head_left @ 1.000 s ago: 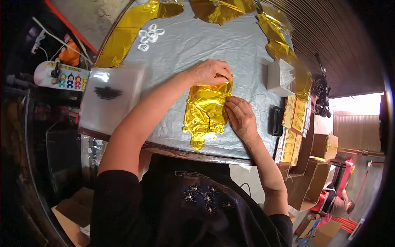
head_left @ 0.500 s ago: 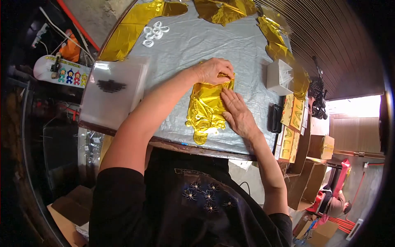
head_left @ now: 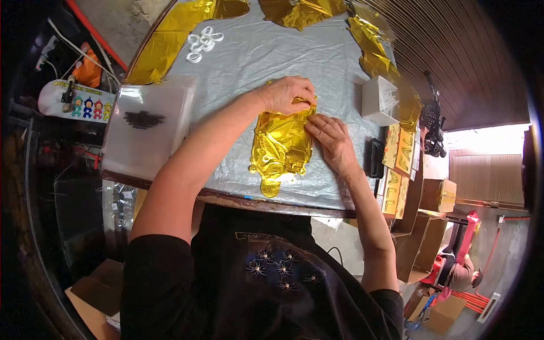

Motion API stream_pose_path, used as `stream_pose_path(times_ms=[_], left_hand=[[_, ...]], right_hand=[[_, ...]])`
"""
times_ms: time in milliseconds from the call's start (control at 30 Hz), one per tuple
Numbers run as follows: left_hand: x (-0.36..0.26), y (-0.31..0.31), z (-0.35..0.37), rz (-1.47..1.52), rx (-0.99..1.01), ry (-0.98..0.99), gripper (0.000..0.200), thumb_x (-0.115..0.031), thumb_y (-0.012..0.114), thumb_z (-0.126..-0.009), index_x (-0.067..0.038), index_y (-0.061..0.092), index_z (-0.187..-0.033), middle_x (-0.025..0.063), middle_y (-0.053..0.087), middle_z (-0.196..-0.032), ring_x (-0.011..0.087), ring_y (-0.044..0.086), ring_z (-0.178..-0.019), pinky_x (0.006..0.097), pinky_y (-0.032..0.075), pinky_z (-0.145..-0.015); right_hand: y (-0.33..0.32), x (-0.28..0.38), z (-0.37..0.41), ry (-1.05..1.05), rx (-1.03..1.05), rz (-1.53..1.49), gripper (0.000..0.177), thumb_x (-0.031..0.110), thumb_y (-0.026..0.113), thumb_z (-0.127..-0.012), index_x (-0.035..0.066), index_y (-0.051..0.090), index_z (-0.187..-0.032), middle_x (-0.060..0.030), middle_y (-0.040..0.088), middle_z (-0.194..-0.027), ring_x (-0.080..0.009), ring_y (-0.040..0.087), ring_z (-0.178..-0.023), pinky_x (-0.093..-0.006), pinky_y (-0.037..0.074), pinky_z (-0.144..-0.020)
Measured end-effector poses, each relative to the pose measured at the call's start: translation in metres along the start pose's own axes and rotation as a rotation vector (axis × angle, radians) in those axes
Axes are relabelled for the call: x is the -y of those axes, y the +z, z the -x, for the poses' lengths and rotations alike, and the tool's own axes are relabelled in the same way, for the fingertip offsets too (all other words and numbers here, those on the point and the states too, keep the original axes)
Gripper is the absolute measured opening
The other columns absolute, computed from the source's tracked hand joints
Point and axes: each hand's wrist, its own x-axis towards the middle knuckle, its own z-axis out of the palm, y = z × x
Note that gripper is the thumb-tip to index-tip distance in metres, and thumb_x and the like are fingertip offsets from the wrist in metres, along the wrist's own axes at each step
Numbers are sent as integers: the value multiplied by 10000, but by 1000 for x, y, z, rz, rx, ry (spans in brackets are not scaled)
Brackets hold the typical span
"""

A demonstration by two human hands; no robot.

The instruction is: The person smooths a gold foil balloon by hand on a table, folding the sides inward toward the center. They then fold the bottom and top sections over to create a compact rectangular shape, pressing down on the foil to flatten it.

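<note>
A flat, folded gold foil balloon (head_left: 283,139) lies creased on the grey-covered table, a rounded tab sticking out at its near end. My left hand (head_left: 288,95) is at its far end, fingers curled down and closed on the foil edge there. At the right edge of the foil is my right hand (head_left: 334,141), its fingers bent and held together with the tips on that edge. My left palm and fingers hide part of the balloon's far end.
White ribbon rings (head_left: 203,43) lie at the back left, near a stack of clear plastic bags (head_left: 148,126). More gold foil (head_left: 161,48) lines the table's edges. On the right stand a white box (head_left: 378,101), a black object (head_left: 374,157) and printed boxes (head_left: 398,190). Another person (head_left: 462,275) is far right.
My right hand has gone from lying flat along the foil to bent fingers at its right edge. My left hand stays at the far end. The whole view has shifted slightly left.
</note>
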Motion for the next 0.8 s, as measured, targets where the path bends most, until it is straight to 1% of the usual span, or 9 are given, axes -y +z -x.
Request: stream_pose_path(times_ms=[233, 333, 400, 433, 500, 567, 600, 667, 800], left_hand=[[1, 0, 0, 1, -12, 21, 180, -195, 732, -895, -110, 792, -1042, 80, 709, -1100, 300, 686, -1027, 407, 562, -929], [-6, -11, 1, 21, 45, -99, 218, -220, 755, -912, -91, 790, -1085, 90, 727, -1144, 287, 707, -1048, 384, 570, -940], [-7, -22, 5, 162, -93, -185, 217, -147, 762, -935, -27, 771, -1116, 85, 732, -1204, 245, 723, -1051, 348, 574, -943], [-7, -31, 10, 159, -87, -185, 217, -147, 762, -935, -27, 771, -1116, 85, 732, -1204, 245, 723, -1051, 348, 574, -943], [-8, -59, 27, 187, -277, -333, 204, -101, 750, -953, -9, 764, -1135, 84, 740, -1223, 218, 718, -1102, 335, 567, -966], [-34, -84, 49, 158, -293, -456, 199, -55, 737, -946, -5, 759, -1138, 101, 740, -1212, 240, 719, -1104, 329, 566, -961], [-42, -89, 64, 153, -284, -455, 199, -55, 737, -946, -5, 759, -1138, 101, 740, -1212, 240, 719, -1104, 329, 566, -961], [-57, -95, 89, -208, -176, -299, 202, -48, 749, -931, -2, 754, -1128, 116, 736, -1197, 266, 716, -1091, 322, 567, -952], [-90, -87, 108, -200, -75, -260, 226, -40, 764, -900, -4, 749, -1122, 108, 730, -1184, 274, 710, -1093, 345, 578, -934]], right_hand=[[-3, 3, 7, -46, 28, 140, 369, 71, 712, -905, 103, 727, -1272, -71, 691, -1390, -268, 608, -1350, -500, 412, -1161], [-3, 5, 8, -46, 31, 146, 369, 73, 724, -901, 92, 729, -1270, -79, 701, -1376, -265, 622, -1340, -503, 407, -1172], [-1, 4, 7, -43, 19, 140, 367, 73, 729, -899, 83, 730, -1267, -84, 708, -1366, -265, 631, -1331, -505, 408, -1173], [0, 4, 8, -48, 6, 132, 361, 71, 732, -899, 75, 732, -1260, -92, 712, -1356, -269, 640, -1319, -508, 414, -1170], [1, 3, 10, -45, -16, 120, 354, 69, 735, -899, 68, 733, -1253, -99, 717, -1345, -273, 648, -1307, -511, 419, -1167], [3, 1, 10, -58, -30, 97, 354, 68, 736, -896, 65, 733, -1250, -107, 719, -1340, -281, 656, -1295, -510, 427, -1166], [3, 0, 10, -53, -39, 93, 354, 68, 736, -896, 65, 733, -1250, -107, 719, -1340, -281, 656, -1295, -510, 427, -1166], [5, -1, 11, -61, -46, 74, 342, 60, 736, -891, 55, 736, -1233, -117, 719, -1334, -296, 668, -1273, -482, 479, -1132], [4, 0, 9, -38, -80, 5, 325, 48, 737, -885, 42, 743, -1210, -129, 722, -1320, -315, 679, -1249, -448, 535, -1077]])
